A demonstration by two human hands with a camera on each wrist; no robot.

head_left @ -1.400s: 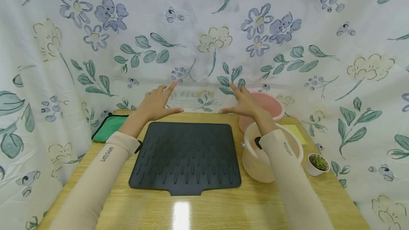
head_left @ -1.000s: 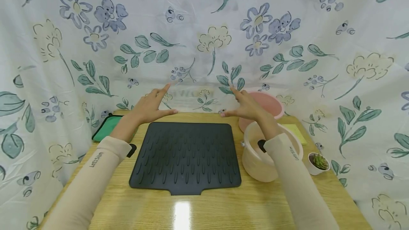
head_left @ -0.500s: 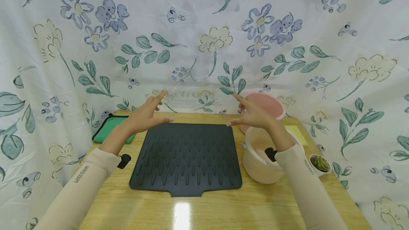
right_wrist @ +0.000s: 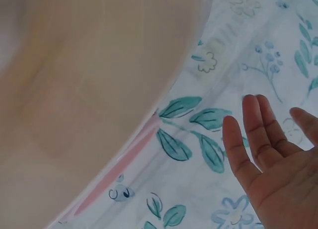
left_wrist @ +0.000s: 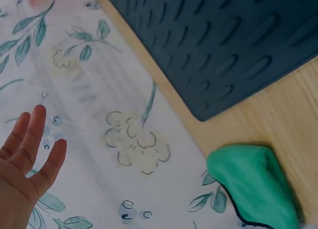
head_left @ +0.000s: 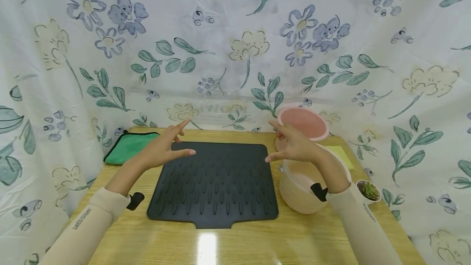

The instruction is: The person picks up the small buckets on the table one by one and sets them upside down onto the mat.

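Above the left part of the dark ridged mat (head_left: 213, 183) the left hand (head_left: 163, 146) is held in the air, fingers extended and nothing in it. The right hand (head_left: 296, 144) hovers over the near-left side of the translucent tub (head_left: 299, 195), also empty, its thumb pointing left. In the left wrist view the left hand (left_wrist: 25, 174) shows spread fingers, apart from the green cloth item (left_wrist: 253, 184). The right wrist view has the right hand (right_wrist: 278, 164) with loosely extended fingers, beside the large blurred tub (right_wrist: 99, 90).
A green pouch-like item (head_left: 128, 148) with black edging lies at the back left. Behind the tub stands a pink round piece (head_left: 305, 122). At the right are a yellow sheet (head_left: 340, 154) and a small potted plant (head_left: 369, 190). A floral curtain (head_left: 220, 52) hangs behind the wooden table (head_left: 243, 244).
Both hands have come down and towards the person, and moved somewhat farther apart. The objects on the table have stayed where they were.
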